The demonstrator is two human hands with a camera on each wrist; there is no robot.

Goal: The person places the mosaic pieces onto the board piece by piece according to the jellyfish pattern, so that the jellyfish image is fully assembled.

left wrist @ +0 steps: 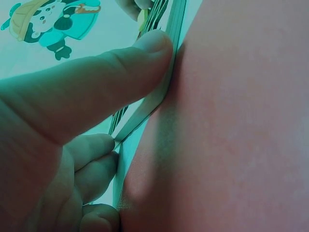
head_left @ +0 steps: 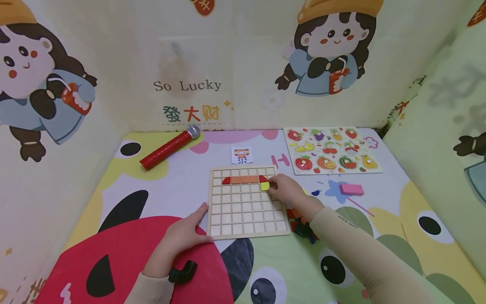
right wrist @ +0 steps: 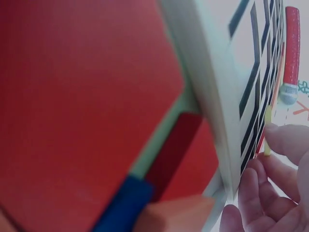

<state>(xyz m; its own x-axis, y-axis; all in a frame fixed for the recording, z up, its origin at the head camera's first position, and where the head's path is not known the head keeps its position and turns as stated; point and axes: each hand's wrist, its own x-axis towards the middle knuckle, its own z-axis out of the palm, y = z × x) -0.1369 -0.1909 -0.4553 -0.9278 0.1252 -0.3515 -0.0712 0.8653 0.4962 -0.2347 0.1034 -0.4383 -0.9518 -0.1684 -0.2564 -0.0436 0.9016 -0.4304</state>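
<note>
A wooden grid board (head_left: 232, 237) lies on the table in the head view. Across its second row run orange tiles (head_left: 244, 180) with a red rounded tile (head_left: 226, 180) at the left end. My right hand (head_left: 282, 188) pinches a yellow square tile (head_left: 264, 186) just below the row's right end; the right wrist view shows this yellow tile (right wrist: 268, 130) between thumb and fingertip. At the board's lower left, my left hand (head_left: 184, 233) touches the frame with extended fingers. Its thumb (left wrist: 154, 46) rests against the board's edge in the left wrist view.
Loose coloured tiles (head_left: 302, 230) lie beside the board, partly under my right forearm. Behind it sits a small pattern card (head_left: 241, 155). A red microphone (head_left: 167, 148) is at the back left. A fruit puzzle board (head_left: 334, 150) and a pink block (head_left: 351, 189) are on the right.
</note>
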